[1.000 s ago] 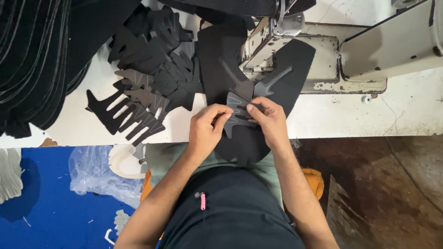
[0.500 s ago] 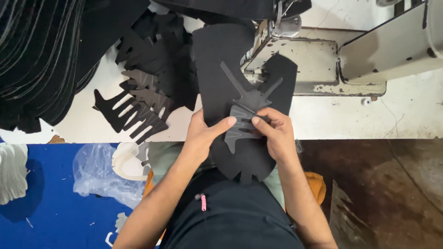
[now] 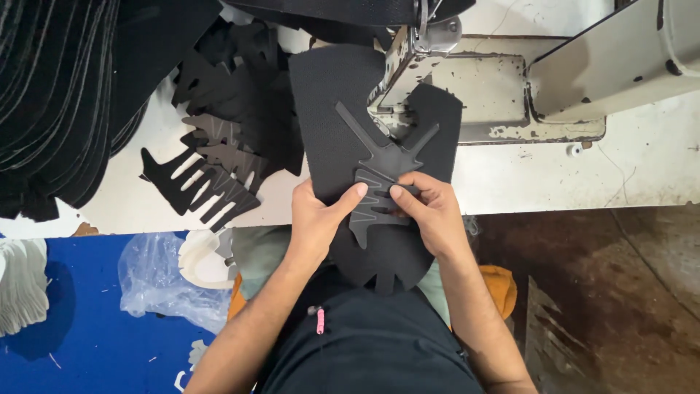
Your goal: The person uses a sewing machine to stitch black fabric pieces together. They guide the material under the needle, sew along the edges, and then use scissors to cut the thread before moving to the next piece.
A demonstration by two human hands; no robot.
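Under your hands lies a black mesh-textured fabric panel [image 3: 332,109] with a dark grey branched overlay [image 3: 379,186]; the sewing machine [image 3: 583,73] is cream, chipped dark; the cut pieces [image 3: 219,146] are black; the sheet [image 3: 80,343] is blue.

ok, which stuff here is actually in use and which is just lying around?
In use:
left hand
right hand
black fabric panel
grey branched overlay
sewing machine

Lying about:
pile of black cut-outs
black stack
plastic bag
white pieces
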